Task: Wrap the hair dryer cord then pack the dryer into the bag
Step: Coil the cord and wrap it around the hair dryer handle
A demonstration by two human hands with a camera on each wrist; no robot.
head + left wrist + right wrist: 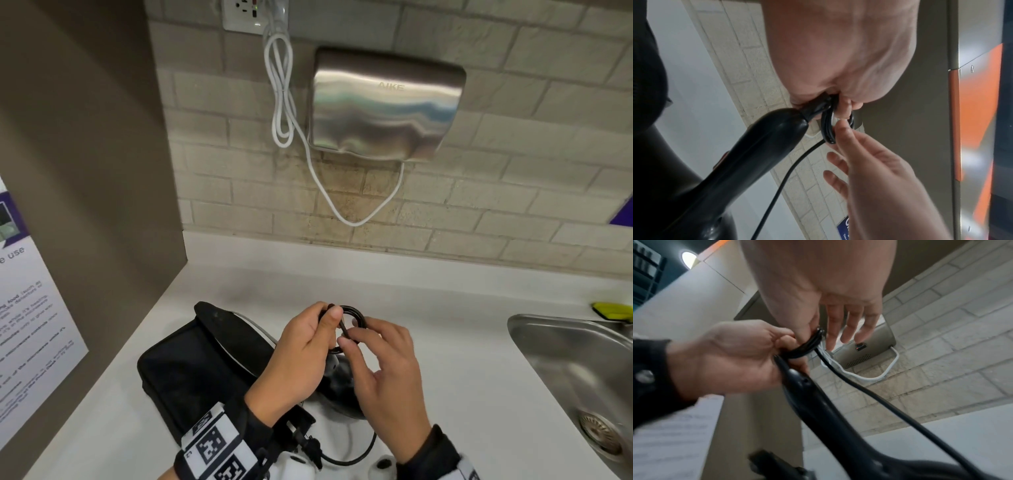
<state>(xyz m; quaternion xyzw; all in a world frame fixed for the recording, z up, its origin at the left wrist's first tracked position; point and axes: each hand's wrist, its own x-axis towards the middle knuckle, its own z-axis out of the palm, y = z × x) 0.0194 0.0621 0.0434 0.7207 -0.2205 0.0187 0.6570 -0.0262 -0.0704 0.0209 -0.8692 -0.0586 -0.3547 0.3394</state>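
Cord (352, 320) coiling is under way above the bag (191, 370): left hand (301, 346) pinches the loops at the dryer (756, 146) handle, right hand (387, 363) pinches the strand. Next move likely calls for winding the slack.

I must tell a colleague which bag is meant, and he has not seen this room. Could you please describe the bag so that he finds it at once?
Start at the steel hand dryer on the tiled wall and come down to the white counter. The bag lies at the counter's left end, beside the brown side panel and left of the left hand. It is the only flat black soft case there, its flap open.
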